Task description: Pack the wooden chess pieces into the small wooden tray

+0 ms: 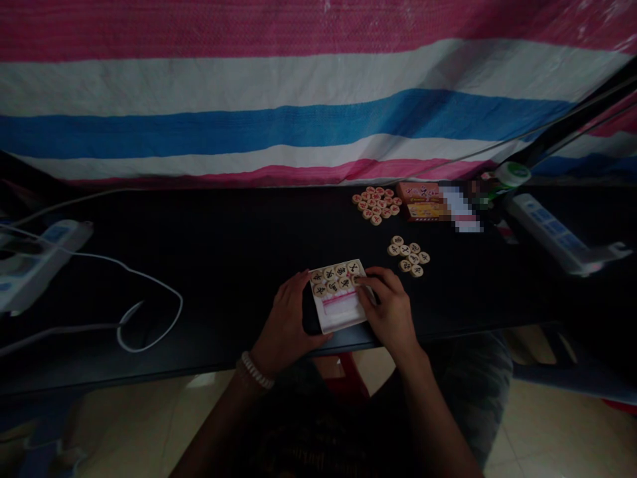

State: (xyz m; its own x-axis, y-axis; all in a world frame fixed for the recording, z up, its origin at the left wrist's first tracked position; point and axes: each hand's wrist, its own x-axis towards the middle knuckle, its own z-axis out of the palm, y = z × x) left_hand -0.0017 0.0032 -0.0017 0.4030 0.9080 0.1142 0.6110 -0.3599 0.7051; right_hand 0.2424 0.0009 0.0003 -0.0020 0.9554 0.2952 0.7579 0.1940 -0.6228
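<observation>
A small white box tray [344,326] lies at the front edge of the black table, two rows of round wooden Chinese chess pieces [333,285] with dark characters in its far part. Its near part shows a white and pink lining. My left hand [287,317] grips the tray's left side, fingertips at the far corner and thumb at the near one. At the right end of the second row, my right hand [391,309] pinches a Chinese chess piece [356,281], partly hidden by the fingers. Right of the tray lies a loose group of dark-lettered pieces [413,258].
Red-lettered pieces [377,204] are clustered farther back, beside an orange cardboard box [422,202]. Power strips sit at the right [557,232] and left [47,255], with a white cable [149,265] looping over the table [223,245]. A striped sheet [279,126] hangs behind.
</observation>
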